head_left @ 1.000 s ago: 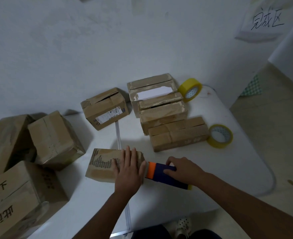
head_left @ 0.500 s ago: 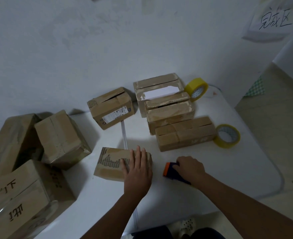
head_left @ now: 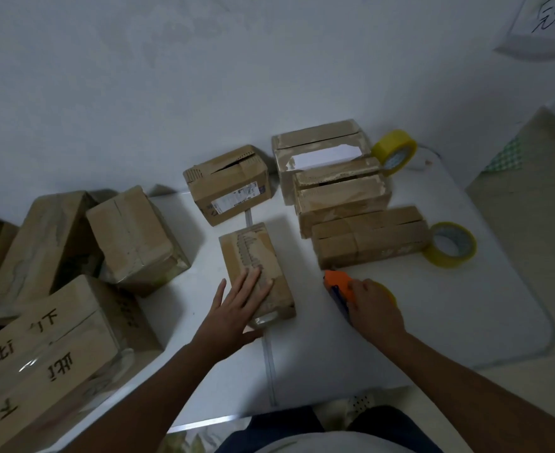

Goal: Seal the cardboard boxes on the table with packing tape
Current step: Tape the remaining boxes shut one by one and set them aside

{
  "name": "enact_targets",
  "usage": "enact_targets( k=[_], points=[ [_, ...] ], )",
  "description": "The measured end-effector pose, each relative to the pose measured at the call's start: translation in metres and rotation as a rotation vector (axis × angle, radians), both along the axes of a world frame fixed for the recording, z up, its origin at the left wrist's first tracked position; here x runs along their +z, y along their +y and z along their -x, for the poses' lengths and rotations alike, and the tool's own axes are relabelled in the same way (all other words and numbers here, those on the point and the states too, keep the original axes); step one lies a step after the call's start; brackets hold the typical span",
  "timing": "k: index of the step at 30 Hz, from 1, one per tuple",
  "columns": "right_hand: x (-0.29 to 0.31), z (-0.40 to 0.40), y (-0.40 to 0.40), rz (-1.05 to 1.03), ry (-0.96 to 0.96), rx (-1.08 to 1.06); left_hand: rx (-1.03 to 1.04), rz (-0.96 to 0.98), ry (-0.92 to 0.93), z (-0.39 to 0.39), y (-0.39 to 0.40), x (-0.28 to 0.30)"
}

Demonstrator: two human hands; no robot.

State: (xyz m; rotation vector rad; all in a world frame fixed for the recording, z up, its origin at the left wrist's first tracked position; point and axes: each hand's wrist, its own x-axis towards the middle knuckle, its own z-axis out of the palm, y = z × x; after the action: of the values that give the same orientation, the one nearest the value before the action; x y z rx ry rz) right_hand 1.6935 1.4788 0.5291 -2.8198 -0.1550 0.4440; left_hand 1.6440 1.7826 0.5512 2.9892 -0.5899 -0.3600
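A small cardboard box (head_left: 253, 253) lies lengthwise on the white table (head_left: 449, 318), its long side pointing away from me. My left hand (head_left: 236, 308) rests flat on its near end with straight fingers. To its right my right hand (head_left: 372, 305) grips an orange and blue tape dispenser (head_left: 338, 284) with a yellow roll, set down on the table. Several more boxes stand behind: a labelled one (head_left: 228, 184), an open one with white paper (head_left: 321, 152), and a flat one (head_left: 367, 238).
Two loose yellow tape rolls sit at the right, one upright at the back (head_left: 395, 152) and one lying flat (head_left: 449, 245). Larger boxes (head_left: 132, 230) crowd the left side, one with black writing (head_left: 40, 354). The wall stands close behind.
The small box has been turned from crosswise to lengthwise under my left hand. My right hand drew the dispenser away from the box to the right.
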Motion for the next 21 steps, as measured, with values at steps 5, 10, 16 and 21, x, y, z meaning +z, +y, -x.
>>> enact_targets(
  k=[5, 10, 16, 21],
  points=[
    [0.029, 0.016, 0.054, -0.728, 0.400, -0.115, 0.039, -0.012, 0.041, 0.000, -0.006, -0.002],
    [0.022, 0.031, 0.115, -0.850, 0.609, -0.120, 0.016, -0.017, 0.030, 0.002, -0.003, -0.003],
    [-0.010, 0.026, 0.135, -0.621, 0.625, -0.430, 0.017, -0.016, 0.046, 0.003, 0.000, 0.001],
    [-0.010, 0.012, 0.098, -0.671, 0.550, -0.583, -0.040, 0.068, 0.069, -0.001, 0.018, -0.005]
  ],
)
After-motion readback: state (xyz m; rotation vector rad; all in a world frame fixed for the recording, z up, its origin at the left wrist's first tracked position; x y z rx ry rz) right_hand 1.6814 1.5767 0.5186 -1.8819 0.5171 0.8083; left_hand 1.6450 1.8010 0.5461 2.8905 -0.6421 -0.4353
